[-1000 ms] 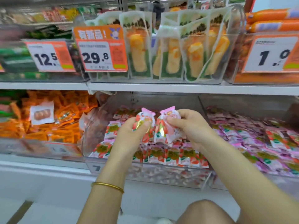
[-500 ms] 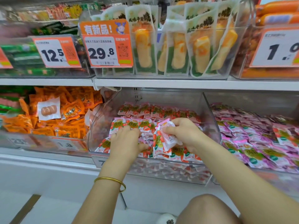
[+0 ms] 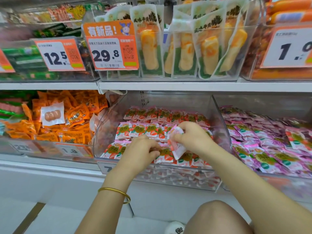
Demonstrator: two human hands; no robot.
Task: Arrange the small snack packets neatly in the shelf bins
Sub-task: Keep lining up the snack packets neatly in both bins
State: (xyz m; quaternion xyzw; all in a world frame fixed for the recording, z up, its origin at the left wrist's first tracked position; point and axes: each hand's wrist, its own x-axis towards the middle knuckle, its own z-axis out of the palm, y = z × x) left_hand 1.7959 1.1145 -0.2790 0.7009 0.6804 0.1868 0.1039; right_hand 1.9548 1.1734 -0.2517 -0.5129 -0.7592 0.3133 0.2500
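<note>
Shop shelving fills the view, a white shelf board (image 3: 168, 86) running across it, and under that board stands the clear middle bin (image 3: 177, 100), which serves as the reference for everything else. Inside the middle bin, strawberry packets (image 3: 145, 129) lie in overlapping rows from its back wall to its front lip, most of them face up. Over the bin's front half, the right hand (image 3: 194, 137) pinches a loose packet (image 3: 178, 148), pink and white, between thumb and curled fingers; the packet hangs tilted, its lower corner touching the front rows. Just left of it, still within the bin, the left hand (image 3: 140, 154) rests knuckles-up on the front rows with its fingers curled down onto the packets; whether it actually grips one cannot be told. A gold bangle (image 3: 118, 191) circles the left wrist, in front of the bin. Left of the middle bin lies a heap of orange packets (image 3: 76, 115); to its right, purple packets (image 3: 270, 146) lie in loose rows in a neighbouring bin. Above the middle bin, on the shelf board, long pouches (image 3: 184, 48) stand upright in another clear bin with a price tag (image 3: 111, 53) reading 29.8 at its front left. Below and in front of the middle bin, a bare knee (image 3: 217, 217) shows.
</note>
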